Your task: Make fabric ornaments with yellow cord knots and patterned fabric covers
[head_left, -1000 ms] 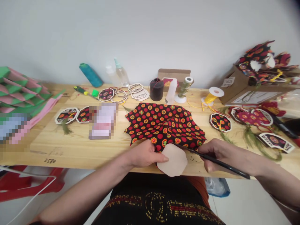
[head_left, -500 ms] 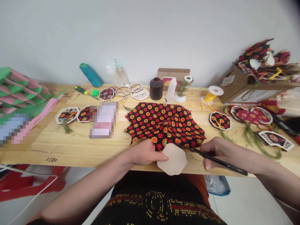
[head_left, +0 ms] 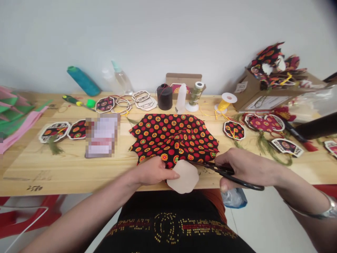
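Black fabric (head_left: 171, 133) with red dots and small flowers lies on the table, its far edge cut in points. My left hand (head_left: 152, 171) is closed at its near edge, thumb on top of a pale, wavy-edged flat piece (head_left: 183, 177) that overlaps the cloth. From the right, my right hand (head_left: 240, 168) grips black scissors (head_left: 223, 172) by the handles. The blades point left, at the fabric just above the pale piece; their tips are hidden there.
Behind the fabric stand a black thread spool (head_left: 164, 96), a white bottle (head_left: 181, 98) and a yellow cord spool (head_left: 225, 102). A cardboard box (head_left: 255, 93) of fabric pieces is at right. Decorated pendants (head_left: 234, 130) lie on both sides; a pixelated item (head_left: 102, 135) is at left.
The view has turned right, so things appear farther left. The scissors' handles look wider apart. My left hand keeps its hold on the pale piece and fabric.
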Tool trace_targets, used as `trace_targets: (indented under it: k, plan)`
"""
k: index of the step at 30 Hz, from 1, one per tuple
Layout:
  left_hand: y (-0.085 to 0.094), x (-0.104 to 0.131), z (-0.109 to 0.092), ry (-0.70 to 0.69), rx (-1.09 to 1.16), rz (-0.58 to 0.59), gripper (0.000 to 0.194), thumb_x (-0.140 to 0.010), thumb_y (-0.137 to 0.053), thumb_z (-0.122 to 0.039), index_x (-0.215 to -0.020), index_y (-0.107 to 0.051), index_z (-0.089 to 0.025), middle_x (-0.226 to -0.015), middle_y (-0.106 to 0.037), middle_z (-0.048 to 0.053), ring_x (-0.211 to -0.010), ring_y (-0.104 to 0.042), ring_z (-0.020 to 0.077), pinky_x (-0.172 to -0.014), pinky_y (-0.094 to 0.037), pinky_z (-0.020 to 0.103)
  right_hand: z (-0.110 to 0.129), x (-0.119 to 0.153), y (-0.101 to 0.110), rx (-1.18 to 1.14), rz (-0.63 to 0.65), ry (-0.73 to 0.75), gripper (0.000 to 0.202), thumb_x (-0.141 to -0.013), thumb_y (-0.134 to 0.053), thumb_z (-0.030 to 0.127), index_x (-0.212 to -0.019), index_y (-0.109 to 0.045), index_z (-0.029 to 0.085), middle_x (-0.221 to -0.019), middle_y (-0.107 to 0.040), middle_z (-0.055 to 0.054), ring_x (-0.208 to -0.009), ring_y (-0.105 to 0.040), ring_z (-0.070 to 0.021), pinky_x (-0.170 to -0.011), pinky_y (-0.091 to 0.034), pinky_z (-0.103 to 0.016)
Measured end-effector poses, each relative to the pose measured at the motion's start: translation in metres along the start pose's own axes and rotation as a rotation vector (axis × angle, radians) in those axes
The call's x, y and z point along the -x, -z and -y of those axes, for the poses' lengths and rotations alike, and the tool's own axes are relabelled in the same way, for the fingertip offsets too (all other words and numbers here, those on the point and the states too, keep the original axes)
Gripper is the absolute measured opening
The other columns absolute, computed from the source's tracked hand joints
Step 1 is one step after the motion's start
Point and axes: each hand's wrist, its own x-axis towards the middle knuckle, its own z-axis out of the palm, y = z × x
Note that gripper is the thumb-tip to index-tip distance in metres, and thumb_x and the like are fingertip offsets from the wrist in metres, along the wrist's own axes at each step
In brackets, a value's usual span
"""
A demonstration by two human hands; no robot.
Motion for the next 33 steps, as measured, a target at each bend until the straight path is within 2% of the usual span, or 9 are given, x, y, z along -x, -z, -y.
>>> trace_targets:
  k: [8, 13, 16, 18, 24, 28, 30, 31, 33]
  plan:
    - [0.008, -0.002, -0.001, -0.029, 0.154, -0.088, 0.035, -0.063, -0.076, -0.022, -0.098, -0.070, -0.018, -0.098, -0.075, 0.005, -0.097, -0.066, 0.0283, -0.088, -0.051, 0.042, -0.015, 0.027, -0.003, 0.166, -0.114, -0.065, 0.053, -0.070, -0.058, 0.070, -0.058, -0.052, 0.019, -0.052, -0.051, 0.000, -0.045, -0.041, -0.0108, -0.045, -0.022, -0.024]
    - [0.021, -0.003, -0.004, -0.084, 0.263, -0.164, 0.033, -0.058, -0.080, -0.020, -0.090, -0.072, -0.016, -0.089, -0.075, 0.007, -0.086, -0.068, 0.0263, -0.079, -0.054, 0.039, -0.041, 0.038, -0.015, 0.118, -0.354, -0.399, 0.049, -0.073, -0.054, 0.068, -0.067, -0.060, 0.020, -0.055, -0.059, -0.005, -0.049, -0.051, -0.0176, -0.046, -0.028, -0.026]
    - [0.029, -0.002, -0.011, -0.053, 0.303, -0.250, 0.028, -0.052, -0.083, -0.019, -0.078, -0.072, -0.013, -0.079, -0.075, 0.008, -0.075, -0.069, 0.0260, -0.068, -0.056, 0.036, -0.044, 0.026, -0.028, 0.089, -0.479, -0.636, 0.051, -0.079, -0.044, 0.067, -0.074, -0.064, 0.020, -0.060, -0.063, -0.007, -0.056, -0.057, -0.0217, -0.048, -0.031, -0.027]
    - [0.034, -0.002, -0.017, -0.037, 0.323, -0.282, 0.025, -0.050, -0.083, -0.018, -0.071, -0.072, -0.012, -0.074, -0.074, 0.009, -0.068, -0.069, 0.0258, -0.063, -0.056, 0.036, -0.042, 0.014, -0.035, 0.087, -0.504, -0.692, 0.048, -0.080, -0.045, 0.062, -0.080, -0.065, 0.019, -0.064, -0.065, -0.009, -0.060, -0.060, -0.0230, -0.050, -0.033, -0.028]
    - [0.037, -0.002, -0.027, -0.040, 0.369, -0.271, 0.021, -0.050, -0.082, -0.014, -0.069, -0.074, -0.011, -0.069, -0.074, 0.010, -0.063, -0.069, 0.0264, -0.062, -0.057, 0.039, -0.032, -0.008, -0.042, 0.173, -0.571, -0.605, 0.034, -0.085, -0.049, 0.043, -0.097, -0.064, 0.015, -0.078, -0.070, -0.012, -0.070, -0.064, -0.0253, -0.057, -0.038, -0.030]
    - [0.031, -0.005, -0.026, -0.026, 0.346, -0.269, 0.019, -0.051, -0.082, -0.014, -0.067, -0.074, -0.010, -0.068, -0.073, 0.011, -0.065, -0.069, 0.0261, -0.062, -0.056, 0.036, -0.016, -0.009, -0.043, 0.288, -0.864, -0.455, 0.033, -0.086, -0.051, 0.037, -0.101, -0.066, 0.012, -0.101, -0.067, -0.017, -0.086, -0.063, -0.0282, -0.069, -0.043, -0.035]
    - [0.027, -0.006, -0.024, -0.027, 0.324, -0.268, 0.019, -0.051, -0.083, -0.015, -0.067, -0.074, -0.011, -0.067, -0.073, 0.009, -0.065, -0.068, 0.0254, -0.061, -0.055, 0.035, -0.003, -0.008, -0.046, 0.140, -0.939, -0.284, 0.031, -0.089, -0.049, 0.037, -0.095, -0.068, 0.014, -0.099, -0.067, -0.014, -0.086, -0.062, -0.0242, -0.071, -0.044, -0.034]
    - [0.025, -0.007, -0.024, -0.034, 0.317, -0.255, 0.019, -0.052, -0.082, -0.015, -0.069, -0.074, -0.012, -0.067, -0.073, 0.009, -0.065, -0.068, 0.0248, -0.061, -0.055, 0.035, 0.004, -0.009, -0.048, -0.012, -0.873, -0.189, 0.033, -0.090, -0.047, 0.040, -0.088, -0.069, 0.015, -0.089, -0.069, -0.011, -0.079, -0.062, -0.0208, -0.068, -0.044, -0.032]
    - [0.020, -0.007, -0.023, -0.071, 0.306, -0.201, 0.020, -0.054, -0.081, -0.016, -0.073, -0.074, -0.014, -0.072, -0.074, 0.007, -0.067, -0.068, 0.0236, -0.063, -0.055, 0.034, 0.016, -0.014, -0.053, -0.369, -0.611, -0.009, 0.037, -0.090, -0.048, 0.046, -0.084, -0.070, 0.017, -0.079, -0.069, -0.007, -0.071, -0.061, -0.0166, -0.063, -0.044, -0.029]
